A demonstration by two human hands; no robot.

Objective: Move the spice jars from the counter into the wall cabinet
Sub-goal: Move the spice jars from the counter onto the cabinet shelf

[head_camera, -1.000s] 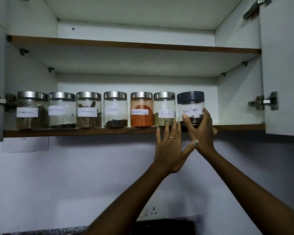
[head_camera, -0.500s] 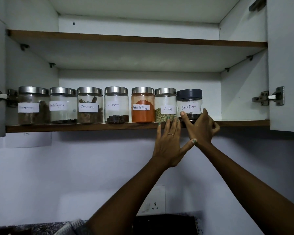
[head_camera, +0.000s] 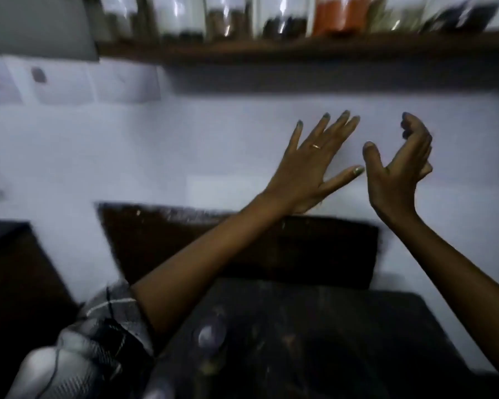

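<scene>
The picture is blurred. Both hands are raised in front of the white wall [head_camera: 69, 145], below the cabinet shelf [head_camera: 300, 46], and neither holds anything. The left hand [head_camera: 308, 165] is spread flat, fingers straight and fanned, with a ring [head_camera: 317, 146] on one finger. The right hand [head_camera: 398, 171] is close beside it, fingers loosely curled around nothing, thumb apart. The spice jars [head_camera: 340, 15] stand in a row on the shelf at the top edge, only their lower parts in view. The dark counter [head_camera: 329, 341] lies below the arms.
</scene>
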